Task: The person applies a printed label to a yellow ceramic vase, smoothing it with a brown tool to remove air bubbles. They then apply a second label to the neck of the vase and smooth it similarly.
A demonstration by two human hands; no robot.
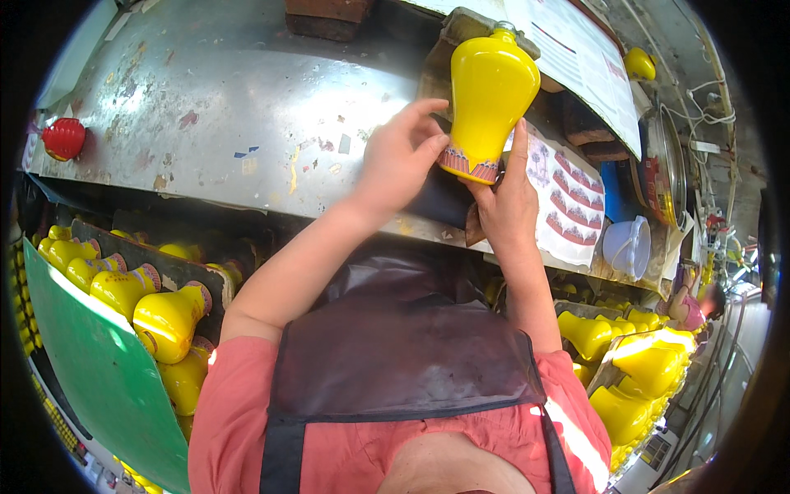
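Observation:
A glossy yellow vase [494, 86] lies tilted over the bench, its neck end on a worn, dark padded rest [467, 28]. Round its foot runs a band of reddish-purple patterned decal [471, 166]. My right hand [505, 206] grips the vase by the foot end, with the fingers up along its right side. Close by on the left, my left hand [403, 156] has its index finger and thumb apart, the thumb tip at the edge of the band. Right of the vase lies a sheet of similar curved decals [573, 202].
The metal bench [247, 107] carries paint flecks and paper scraps. A red round object [63, 138] sits at its left end, a brick [327, 18] at the far side, a pale bucket [627, 247] at right. Yellow vases [171, 319] fill racks on both sides, beside a green board [95, 354].

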